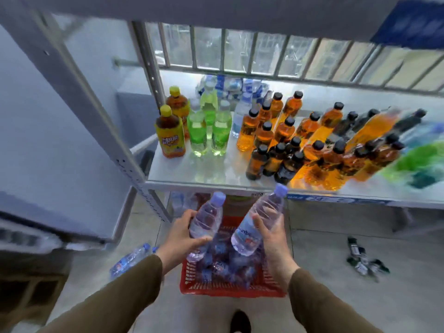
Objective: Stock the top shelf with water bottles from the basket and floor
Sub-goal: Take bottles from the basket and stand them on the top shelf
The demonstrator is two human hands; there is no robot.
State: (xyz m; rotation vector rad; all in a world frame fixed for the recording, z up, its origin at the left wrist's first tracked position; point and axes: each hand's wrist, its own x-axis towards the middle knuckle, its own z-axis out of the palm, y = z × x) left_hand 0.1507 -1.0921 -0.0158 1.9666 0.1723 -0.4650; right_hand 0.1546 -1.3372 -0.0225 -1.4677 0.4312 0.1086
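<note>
My left hand [181,233] grips a clear water bottle with a pale purple cap [206,218], held upright and tilted slightly right. My right hand [272,233] grips a second water bottle [258,222], tilted so its cap points up toward the shelf edge. Both bottles hang over a red plastic basket [192,284] on the floor, which holds several more water bottles [223,263]. Another water bottle [129,259] lies on the floor to the basket's left. The underside of the top shelf [240,10] spans the top of the view.
The middle shelf [204,169] carries orange drink bottles [283,138], green soda bottles [209,126], two yellow-labelled tea bottles [169,133] and wrapped water packs at the back. A grey upright post [96,102] stands left. Dark bottles [362,258] lie on the floor right. My shoe [240,322] is below the basket.
</note>
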